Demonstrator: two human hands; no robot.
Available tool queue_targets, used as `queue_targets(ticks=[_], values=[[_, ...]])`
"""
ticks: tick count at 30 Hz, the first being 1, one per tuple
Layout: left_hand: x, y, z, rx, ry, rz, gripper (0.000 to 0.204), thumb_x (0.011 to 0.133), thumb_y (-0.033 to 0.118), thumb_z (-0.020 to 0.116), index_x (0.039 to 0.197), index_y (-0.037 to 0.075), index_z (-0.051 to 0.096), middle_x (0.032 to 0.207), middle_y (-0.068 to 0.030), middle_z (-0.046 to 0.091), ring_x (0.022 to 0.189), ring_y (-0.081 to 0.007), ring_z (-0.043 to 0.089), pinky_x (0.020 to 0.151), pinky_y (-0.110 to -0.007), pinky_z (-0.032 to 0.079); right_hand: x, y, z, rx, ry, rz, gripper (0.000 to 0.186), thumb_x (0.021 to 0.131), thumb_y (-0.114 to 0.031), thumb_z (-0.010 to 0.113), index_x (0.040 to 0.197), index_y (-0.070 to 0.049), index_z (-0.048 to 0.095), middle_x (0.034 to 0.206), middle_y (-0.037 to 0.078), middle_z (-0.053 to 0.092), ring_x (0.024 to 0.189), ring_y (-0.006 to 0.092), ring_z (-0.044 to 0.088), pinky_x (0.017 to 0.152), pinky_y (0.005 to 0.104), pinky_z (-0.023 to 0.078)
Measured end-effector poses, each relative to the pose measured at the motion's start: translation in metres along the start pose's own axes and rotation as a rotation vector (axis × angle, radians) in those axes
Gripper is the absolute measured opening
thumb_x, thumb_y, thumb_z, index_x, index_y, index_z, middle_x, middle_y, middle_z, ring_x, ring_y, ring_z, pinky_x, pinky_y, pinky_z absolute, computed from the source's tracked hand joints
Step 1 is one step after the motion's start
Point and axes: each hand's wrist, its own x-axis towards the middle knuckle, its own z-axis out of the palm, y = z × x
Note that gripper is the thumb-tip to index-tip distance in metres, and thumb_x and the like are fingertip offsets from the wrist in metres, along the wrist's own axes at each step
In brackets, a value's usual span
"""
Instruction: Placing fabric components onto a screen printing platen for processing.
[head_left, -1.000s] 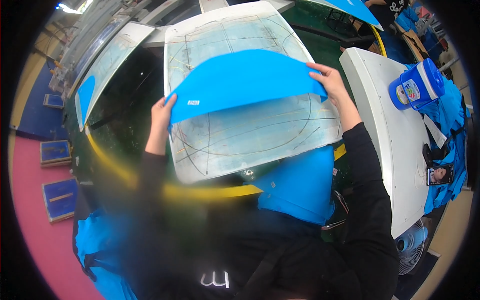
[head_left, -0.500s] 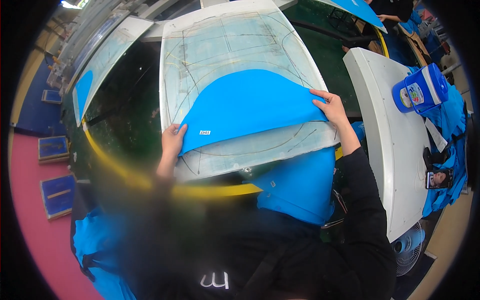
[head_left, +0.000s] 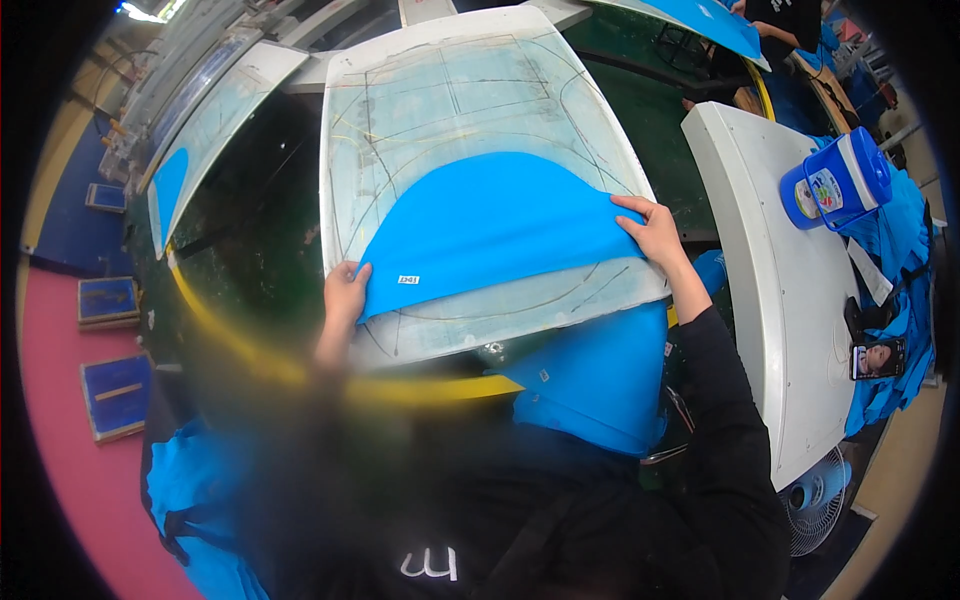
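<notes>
A blue fabric panel (head_left: 490, 225) with a curved far edge and a small white label lies over a pale board (head_left: 450, 110) marked with dark outlines. My left hand (head_left: 345, 295) pinches the panel's near left corner, thumb on top. At its right corner, my right hand (head_left: 652, 232) grips the cloth between thumb and fingers. A shallow crease runs across the panel between both hands. Below the board's near edge hangs another blue fabric piece (head_left: 595, 380), in front of my body.
At right, a white platform (head_left: 765, 300) carries a blue water jug (head_left: 835, 180) and a phone (head_left: 877, 358) beside heaped blue fabric. A yellow curved rail (head_left: 440, 390) passes in front of me. Another board (head_left: 215, 130) stands at left, and a fan (head_left: 820, 510) lower right. A co-worker's hand (head_left: 765, 30) shows at upper right.
The blue panel's curved far edge has come slightly nearer to me, and a crease now shows across it. My right hand has shifted a little left and nearer; both hands keep their hold.
</notes>
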Motion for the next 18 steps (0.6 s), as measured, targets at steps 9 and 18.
queue_targets(ticks=[9,18], values=[[-0.012,0.02,0.005,0.359,0.13,0.158,0.022,0.082,0.025,0.062,0.092,0.005,0.06,0.084,-0.0187,0.065,0.078,-0.0306,0.063,0.068,-0.039,0.047,-0.007,-0.01,0.004,-0.28,0.016,-0.203,0.034,0.077,0.0,0.06,0.11,-0.005,0.062,0.113,0.011,0.06,0.104,0.0266,0.057,0.091,0.0308,0.043],[-0.029,0.046,0.007,0.701,0.218,0.102,0.03,0.083,0.02,0.058,0.111,0.009,0.05,0.101,-0.0152,0.062,0.086,-0.0335,0.06,0.074,-0.044,0.044,-0.029,-0.018,-0.004,-0.497,0.081,-0.291,0.035,0.076,0.002,0.057,0.11,-0.002,0.059,0.113,0.012,0.056,0.101,0.031,0.056,0.085,0.0365,0.046]])
